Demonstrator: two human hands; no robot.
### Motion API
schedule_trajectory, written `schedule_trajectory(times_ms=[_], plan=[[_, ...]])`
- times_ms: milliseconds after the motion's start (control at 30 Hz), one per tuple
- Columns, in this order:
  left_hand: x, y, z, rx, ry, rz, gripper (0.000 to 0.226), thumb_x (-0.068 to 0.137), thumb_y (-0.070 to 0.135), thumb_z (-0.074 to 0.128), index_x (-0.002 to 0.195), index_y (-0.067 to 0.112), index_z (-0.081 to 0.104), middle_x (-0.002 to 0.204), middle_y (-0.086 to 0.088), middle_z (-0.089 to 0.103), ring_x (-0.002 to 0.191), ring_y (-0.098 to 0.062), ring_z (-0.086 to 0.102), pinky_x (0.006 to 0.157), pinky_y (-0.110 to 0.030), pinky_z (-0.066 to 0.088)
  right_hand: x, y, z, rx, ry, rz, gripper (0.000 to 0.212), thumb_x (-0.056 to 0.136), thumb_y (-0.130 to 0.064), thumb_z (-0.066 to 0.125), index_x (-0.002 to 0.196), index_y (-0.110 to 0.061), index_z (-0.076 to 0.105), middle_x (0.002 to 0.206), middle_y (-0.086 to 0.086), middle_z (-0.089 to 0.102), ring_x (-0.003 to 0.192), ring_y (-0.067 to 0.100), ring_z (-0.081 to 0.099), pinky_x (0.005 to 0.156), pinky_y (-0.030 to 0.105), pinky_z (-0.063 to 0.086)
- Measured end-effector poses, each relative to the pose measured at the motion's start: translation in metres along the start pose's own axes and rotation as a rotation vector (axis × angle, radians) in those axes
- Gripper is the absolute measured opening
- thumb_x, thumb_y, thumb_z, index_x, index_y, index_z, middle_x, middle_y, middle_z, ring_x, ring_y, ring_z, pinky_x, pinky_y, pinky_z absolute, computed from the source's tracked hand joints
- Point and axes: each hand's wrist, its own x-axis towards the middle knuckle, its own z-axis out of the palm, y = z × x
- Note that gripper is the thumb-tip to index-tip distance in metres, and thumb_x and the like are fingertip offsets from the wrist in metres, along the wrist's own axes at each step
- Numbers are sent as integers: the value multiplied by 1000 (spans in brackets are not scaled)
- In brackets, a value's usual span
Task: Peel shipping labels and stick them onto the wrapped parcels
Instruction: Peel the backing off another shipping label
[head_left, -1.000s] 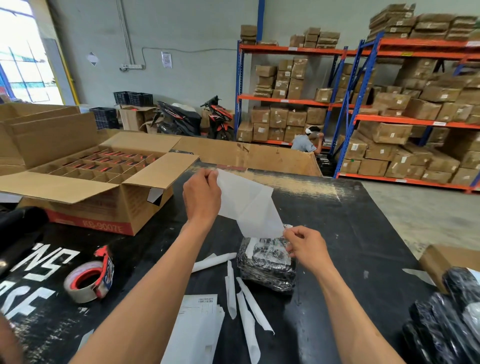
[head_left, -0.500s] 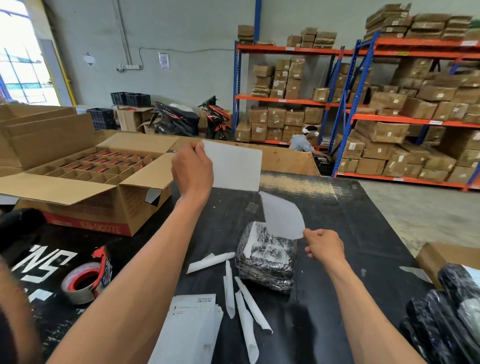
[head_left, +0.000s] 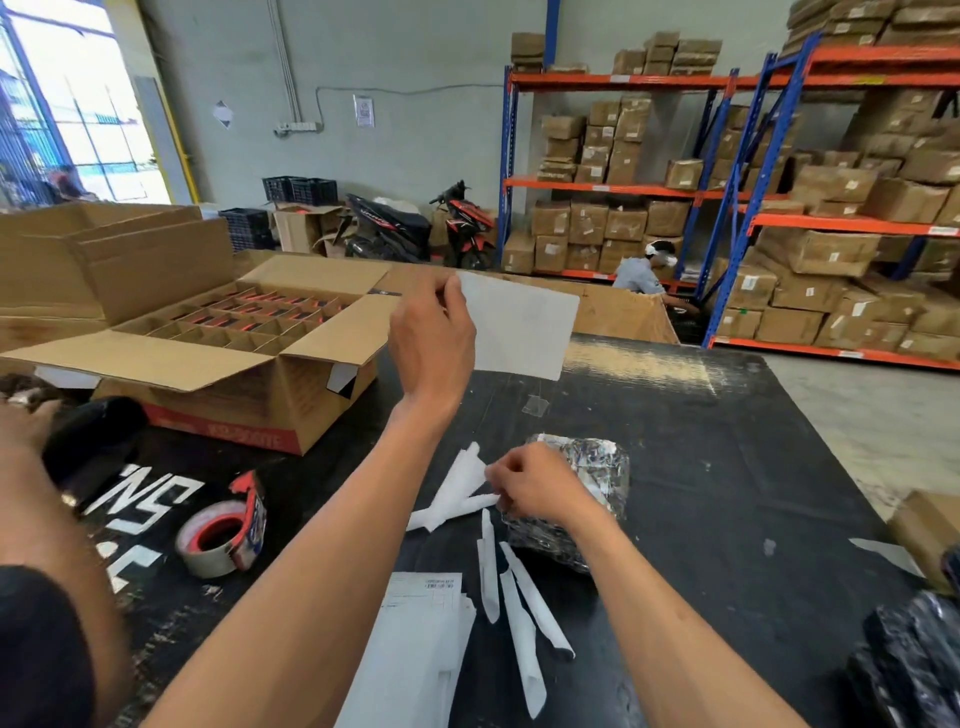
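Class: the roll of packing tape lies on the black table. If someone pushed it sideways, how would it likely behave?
The tape roll lies tilted, leaning rather than upright on its rim, so it would probably slide, not roll. Its red dispenser sticks out, likely snagging any rolling. It looks light, so a gentle push should shift it.

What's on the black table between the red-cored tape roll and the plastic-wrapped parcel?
Head view: curled white backing strips lie between the tape roll and the wrapped parcel; the right hand pinches one.
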Motion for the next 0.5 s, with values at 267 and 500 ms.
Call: schedule_trajectory(times_ms=[267,500], plan=[[-33,-31,-10,63,-42,-52,20,104,23,52,101,11,68,85,3,65,77,-12,61,77,-42,55,-8,23,24,-286,77,184,65,87,-70,59,72,-8,73,67,3,74,53,18,67,67,33,60],[-78,-30,-1,318,-60,518,9,97,10,63,92,7,69,85,-9,64,68,-23,58,60,-35,51,-24,-5,-53,996,-21,277,72,93,-71,50,111,-4,69,105,15,76,87,26,74,66,35,61]])
